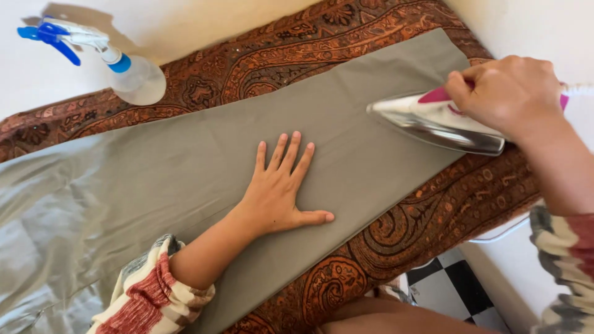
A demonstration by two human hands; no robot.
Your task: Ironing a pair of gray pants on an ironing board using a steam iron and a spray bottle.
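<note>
Right now my left hand (281, 188) lies flat on the grey cloth (185, 179), palm down, fingers spread and pointing far, thumb out to the right. My right hand (510, 93) is closed around the pink handle of the iron (433, 120), whose shiny soleplate sits tilted over the cloth's right end, tip pointing left. I see the cloth stretched across a rust paisley cover (445, 210), smooth under the hands and rumpled at the near left. Well apart, at the far left, a spray bottle (127, 71) with a blue trigger lies on its side.
</note>
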